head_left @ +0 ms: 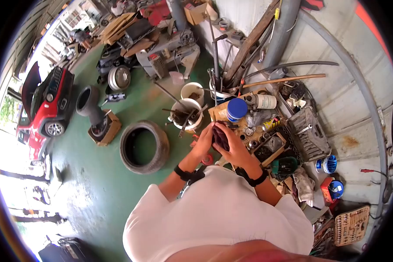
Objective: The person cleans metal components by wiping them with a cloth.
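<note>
Your left hand (202,143) and right hand (234,148) meet around a dark rag (219,138) — fingers partly bent, pressing it from both sides. The rag is up in front of you, by the workbench's (218,112) left edge — nearer you than the blue-lidded tub (237,109) towards the far left corner.

The bundle (221,139) is dark maroon, the car (48,114) red.
</note>
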`<state>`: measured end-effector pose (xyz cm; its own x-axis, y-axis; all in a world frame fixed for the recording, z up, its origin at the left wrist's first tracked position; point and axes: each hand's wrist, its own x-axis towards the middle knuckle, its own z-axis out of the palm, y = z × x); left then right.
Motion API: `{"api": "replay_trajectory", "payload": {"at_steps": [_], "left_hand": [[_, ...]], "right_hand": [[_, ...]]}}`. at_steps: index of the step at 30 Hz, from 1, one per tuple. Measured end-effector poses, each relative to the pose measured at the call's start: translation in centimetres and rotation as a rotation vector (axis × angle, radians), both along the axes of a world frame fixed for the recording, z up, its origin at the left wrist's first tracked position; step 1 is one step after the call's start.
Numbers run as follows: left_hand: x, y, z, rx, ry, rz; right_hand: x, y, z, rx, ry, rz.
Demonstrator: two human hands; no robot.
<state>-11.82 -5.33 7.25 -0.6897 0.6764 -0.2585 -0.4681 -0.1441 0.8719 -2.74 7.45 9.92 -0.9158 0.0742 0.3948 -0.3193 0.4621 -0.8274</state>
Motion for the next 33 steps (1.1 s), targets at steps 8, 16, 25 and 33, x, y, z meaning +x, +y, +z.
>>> {"api": "replay_trajectory", "payload": {"at_steps": [8,16,25,33], "left_hand": [[2.5,-0.7,-1.6,0.028,-0.001,0.034],[7.0,-1.5,0.3,0.056,-0.439,0.017],[10.5,-2.6,-2.3,0.011,-0.162,-0.014],[12.3,-3.4,-1.1,-0.105,-0.144,-0.041]], "right_hand": [[2.5,-1.4,-0.5,-0.039,0.001,-0.027],[6.3,-1.5,-1.0,0.25,0.109,-0.083],[8.8,-2.6,-1.8,0.124,-0.103,-0.054],[11.1,-2.0,-2.0,0.26,-0.131,0.055]]}}
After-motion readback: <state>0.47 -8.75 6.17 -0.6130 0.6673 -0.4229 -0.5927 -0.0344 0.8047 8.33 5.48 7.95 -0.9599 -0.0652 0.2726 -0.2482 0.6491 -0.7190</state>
